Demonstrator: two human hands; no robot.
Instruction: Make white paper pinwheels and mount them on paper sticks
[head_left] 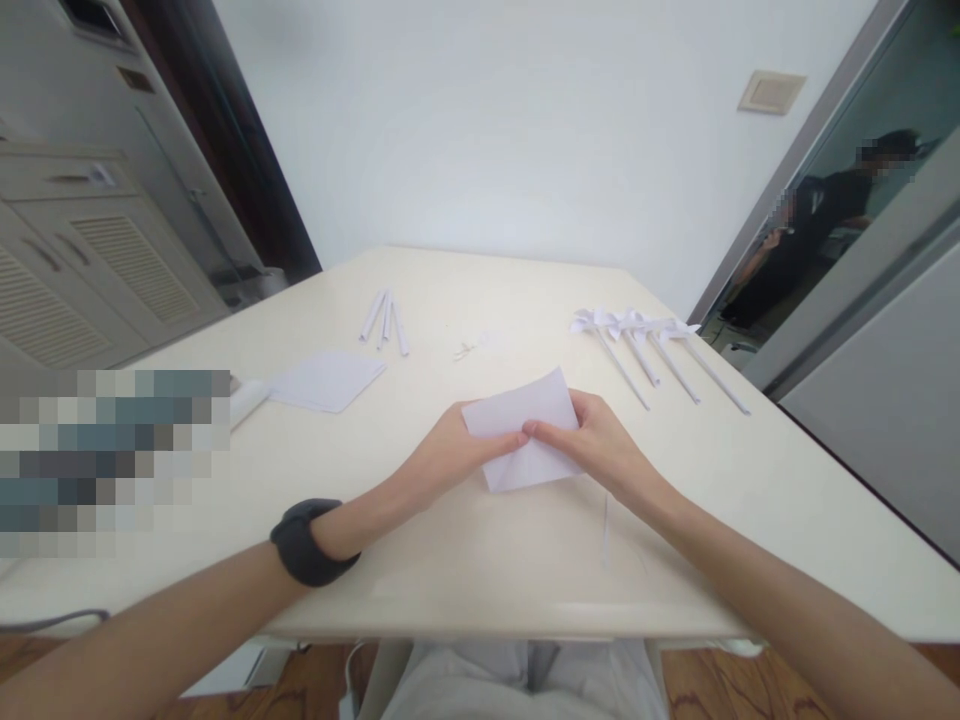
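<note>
Both of my hands grip one white paper sheet point(521, 402) above the near middle of the table. My left hand point(474, 442) pinches its left side, and my right hand point(589, 430) its right side. The two thumbs meet near the paper's centre, while most of the fingers are hidden behind it. Crease lines show on the lower part of the sheet. Just below my right hand, a thin white strip point(606, 530) lies on the table.
Several paper pinwheels on sticks point(649, 345) lie at the right. Rolled paper tubes point(385, 320) and stacked paper sheets point(326, 380) are on the left of the white table point(450, 590). Small white scraps point(466, 350) lie behind the hands. Another person point(832, 215) appears at the far right.
</note>
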